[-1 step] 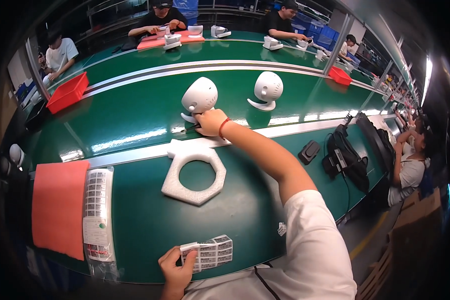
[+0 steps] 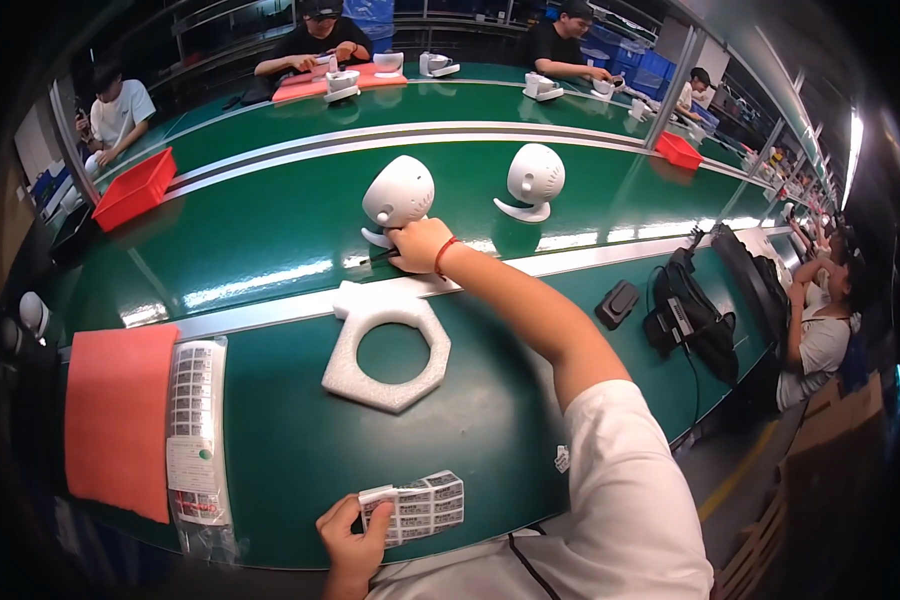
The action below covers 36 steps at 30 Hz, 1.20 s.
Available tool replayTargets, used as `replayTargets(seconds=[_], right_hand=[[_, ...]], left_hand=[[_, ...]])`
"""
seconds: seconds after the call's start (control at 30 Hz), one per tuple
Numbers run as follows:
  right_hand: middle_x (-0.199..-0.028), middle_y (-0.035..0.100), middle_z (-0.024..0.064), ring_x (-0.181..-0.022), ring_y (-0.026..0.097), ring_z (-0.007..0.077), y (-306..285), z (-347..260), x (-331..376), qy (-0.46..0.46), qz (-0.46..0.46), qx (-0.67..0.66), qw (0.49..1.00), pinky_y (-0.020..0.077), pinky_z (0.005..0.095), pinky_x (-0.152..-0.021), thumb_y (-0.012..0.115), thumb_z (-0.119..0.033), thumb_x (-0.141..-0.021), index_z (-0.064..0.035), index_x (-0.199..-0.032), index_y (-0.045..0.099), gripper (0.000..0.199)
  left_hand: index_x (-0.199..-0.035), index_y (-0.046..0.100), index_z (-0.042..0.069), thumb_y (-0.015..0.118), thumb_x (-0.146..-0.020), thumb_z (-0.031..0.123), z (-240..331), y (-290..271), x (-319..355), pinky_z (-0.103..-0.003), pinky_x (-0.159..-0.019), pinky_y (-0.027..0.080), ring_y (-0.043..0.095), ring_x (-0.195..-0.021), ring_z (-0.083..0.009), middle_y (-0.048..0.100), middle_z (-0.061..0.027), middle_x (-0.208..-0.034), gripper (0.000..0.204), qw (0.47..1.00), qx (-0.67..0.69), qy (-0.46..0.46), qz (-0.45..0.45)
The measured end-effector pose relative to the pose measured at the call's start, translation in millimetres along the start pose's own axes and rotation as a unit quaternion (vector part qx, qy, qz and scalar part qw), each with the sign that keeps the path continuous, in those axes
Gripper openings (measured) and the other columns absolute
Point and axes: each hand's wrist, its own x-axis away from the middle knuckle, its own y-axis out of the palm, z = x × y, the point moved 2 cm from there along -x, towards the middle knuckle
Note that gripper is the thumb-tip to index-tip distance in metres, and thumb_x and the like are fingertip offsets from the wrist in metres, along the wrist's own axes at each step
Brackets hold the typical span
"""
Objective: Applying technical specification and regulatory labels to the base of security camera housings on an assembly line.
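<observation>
My right hand (image 2: 420, 245) reaches far across the bench, fingers curled at the foot of a white round-headed device (image 2: 400, 190) on a curved stand. The hand hides most of that stand, and a small dark thing (image 2: 368, 258) shows beside the fingertips. Close to my body, my left hand (image 2: 355, 535) pinches a sheet of stickers (image 2: 425, 507) with printed labels in rows. A second white device (image 2: 536, 175) of the same shape stands upright to the right. Between my hands, a white foam ring (image 2: 342, 365) with an angular outline lies flat.
At left lie an orange foam sheet (image 2: 120, 425) and a bagged stack of labels (image 2: 198, 430). A black box (image 2: 618, 303) and a black bag with cable (image 2: 685, 315) occupy the right. Red bins (image 2: 135, 188) stand farther off. Several people work across and alongside the line.
</observation>
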Motion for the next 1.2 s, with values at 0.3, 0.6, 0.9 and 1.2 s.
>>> replayTargets(seconds=[0.3, 0.6, 0.9, 1.2], right_hand=[[-0.076, 0.068, 0.0100, -0.071, 0.069, 0.0308, -12, 37, 34, 0.097, 0.177, 0.041, 0.979, 0.0539, 0.0430, -0.062, 0.073, -0.024, -0.079, -0.0076, -0.095, 0.060, 0.026], [-0.073, 0.066, 0.0075, -0.066, 0.065, 0.0306, -127, -1, 132, -0.089, 0.281, -0.117, 0.948, 0.0493, 0.0416, -0.056, 0.076, -0.011, -0.070, -0.0115, -0.086, 0.059, 0.023], [-0.074, 0.066, 0.0115, -0.070, 0.065, 0.0341, -170, -78, 149, -0.185, 0.071, -0.213, 0.957, 0.0482, 0.0432, -0.060, 0.076, -0.025, -0.080, -0.0107, -0.095, 0.062, 0.024], [-0.071, 0.065, 0.0136, -0.065, 0.064, 0.0343, -139, -74, 143, -0.126, 0.027, -0.315, 0.940, 0.0469, 0.0418, -0.061, 0.075, -0.047, -0.083, -0.0099, -0.091, 0.065, 0.039]], left_hand=[[-0.087, 0.071, -0.004, 0.076, -0.079, 0.004, 3, 3, 0, -0.029, -0.059, 0.049, 0.066, -0.064, -0.0218, 0.068, -0.0123, -0.073, 0.012, 1.000, -0.011, 0.025, 0.012], [-0.084, 0.071, -0.004, 0.077, -0.077, 0.003, 11, 4, -1, -0.031, -0.058, 0.050, 0.067, -0.064, -0.0254, 0.070, -0.0145, -0.075, 0.012, 0.997, -0.039, 0.067, -0.021], [-0.083, 0.071, -0.003, 0.077, -0.077, 0.003, 13, 4, 0, -0.032, -0.059, 0.051, 0.068, -0.065, -0.0267, 0.070, -0.0147, -0.076, 0.011, 0.996, -0.015, 0.084, -0.011], [-0.086, 0.071, -0.003, 0.077, -0.079, 0.004, 13, 4, 1, -0.031, -0.062, 0.052, 0.068, -0.066, -0.0252, 0.070, -0.0144, -0.078, 0.011, 0.996, 0.006, 0.082, -0.018]])
